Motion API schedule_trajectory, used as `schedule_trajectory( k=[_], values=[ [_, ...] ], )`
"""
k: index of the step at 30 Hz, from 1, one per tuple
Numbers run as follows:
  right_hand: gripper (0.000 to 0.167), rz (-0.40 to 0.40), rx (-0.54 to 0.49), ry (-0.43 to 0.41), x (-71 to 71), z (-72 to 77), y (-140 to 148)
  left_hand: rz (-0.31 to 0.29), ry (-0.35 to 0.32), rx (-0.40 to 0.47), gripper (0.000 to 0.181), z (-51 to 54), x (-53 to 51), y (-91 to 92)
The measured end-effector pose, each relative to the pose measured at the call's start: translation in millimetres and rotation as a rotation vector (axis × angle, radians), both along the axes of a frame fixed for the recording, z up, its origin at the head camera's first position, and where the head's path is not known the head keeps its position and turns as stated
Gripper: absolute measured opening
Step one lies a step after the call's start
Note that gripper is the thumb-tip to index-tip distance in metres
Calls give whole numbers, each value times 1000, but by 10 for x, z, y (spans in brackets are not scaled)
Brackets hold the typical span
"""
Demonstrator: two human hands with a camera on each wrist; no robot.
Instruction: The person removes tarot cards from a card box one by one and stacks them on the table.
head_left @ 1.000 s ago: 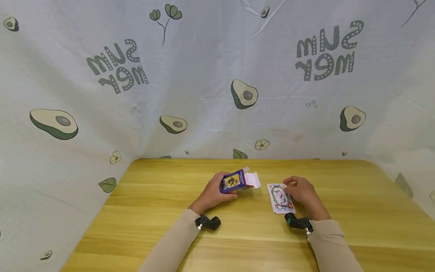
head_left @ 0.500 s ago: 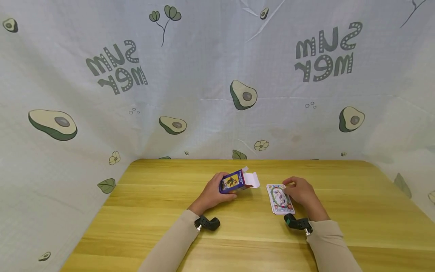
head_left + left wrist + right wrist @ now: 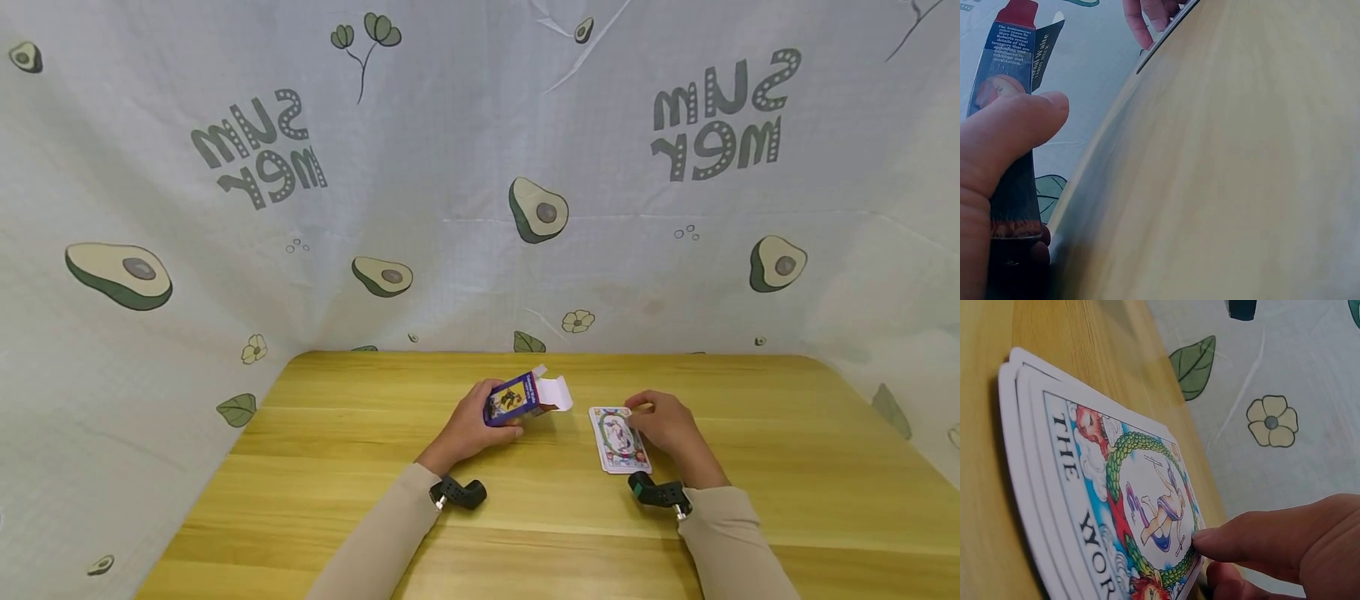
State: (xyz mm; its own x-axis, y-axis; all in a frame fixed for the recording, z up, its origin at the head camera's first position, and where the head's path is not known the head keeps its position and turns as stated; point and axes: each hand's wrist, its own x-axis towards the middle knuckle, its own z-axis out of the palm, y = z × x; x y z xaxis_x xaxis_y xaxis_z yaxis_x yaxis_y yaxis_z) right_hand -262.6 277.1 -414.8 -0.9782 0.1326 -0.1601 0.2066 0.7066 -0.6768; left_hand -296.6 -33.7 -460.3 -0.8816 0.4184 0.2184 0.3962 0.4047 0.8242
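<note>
My left hand [image 3: 465, 427] grips a small blue tarot card box [image 3: 508, 401] above the left-centre of the table, thumb along its near side. The white end flap [image 3: 555, 392] hangs out, facing right; whether anything is inside is hidden. A stack of tarot cards [image 3: 619, 442] lies to the right, its top card face up with the words "THE WOR" readable in the right wrist view. At the stack's right edge, my right hand [image 3: 666, 423] pinches it, thumb [image 3: 1241, 540] on the top card and a fingertip curled below the edge.
The wooden table [image 3: 555, 533] runs back to a pale fabric curtain [image 3: 450, 167] printed with avocados, leaves and flowers. Each wrist wears a black camera mount, the left one [image 3: 459, 492] and the right one [image 3: 657, 490] near the cards.
The open end of the box has tipped up very slightly in my left hand. My right hand and the card stack look unmoved.
</note>
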Motion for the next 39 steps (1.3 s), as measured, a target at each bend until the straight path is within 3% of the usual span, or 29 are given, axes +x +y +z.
schedule_trajectory(
  k=[8, 23, 29, 32, 36, 37, 39],
  values=[
    [35, 22, 7, 9, -12, 15, -6, 17, -10, 24, 73, 1, 0, -37],
    [34, 27, -3, 8, -27, -26, 3, 7, -8, 42, 68, 7, 24, -50],
    [34, 22, -20, 2, -18, -27, 2, -7, -36, 69, 68, 16, 44, -44],
    [34, 24, -18, 6, -14, -33, 6, -21, -67, 101, 68, 123, 115, -41],
    [35, 17, -15, 8, -4, -31, 21, -40, -100, 138, 68, 145, 123, -26],
    [35, 14, -16, 7, -1, -28, 24, -44, -102, 140, 68, 145, 119, -21],
    [35, 11, -14, 7, 6, -21, 28, -34, -96, 130, 67, 47, 57, -11]
  ],
)
